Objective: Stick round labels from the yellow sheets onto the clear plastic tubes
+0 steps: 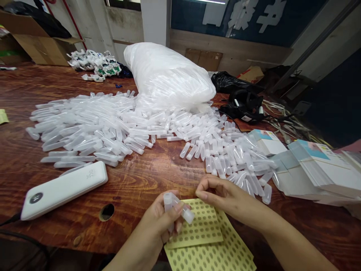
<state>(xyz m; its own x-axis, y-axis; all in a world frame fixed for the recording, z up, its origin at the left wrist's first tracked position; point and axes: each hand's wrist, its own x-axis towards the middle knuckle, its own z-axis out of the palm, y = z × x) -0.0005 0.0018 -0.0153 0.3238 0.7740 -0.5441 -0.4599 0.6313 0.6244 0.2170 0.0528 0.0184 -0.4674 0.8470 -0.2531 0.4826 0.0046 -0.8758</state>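
Observation:
Two small translucent plastic tubes [187, 214] with caps lie crossed in my left hand [159, 222], its thumb pressed over them. Beneath that hand is a yellow sheet of small oval stickers [203, 226], overlapping more yellow sticker sheets [217, 256] at the table's front edge. My right hand [225, 194] hovers at the upper sheet's far edge, thumb and index finger pinched together. Whatever is between those fingertips, if anything, is too small to make out. A wide pile of similar tubes [93, 116] spreads across the table beyond both hands.
A large white plastic bag [166, 71] stands behind the pile. At left lie a white power bank [64, 190] with a cable and a round hole [106, 212] in the tabletop. Stacks of printed cards [324, 165] stand at right, near a black headset [245, 105].

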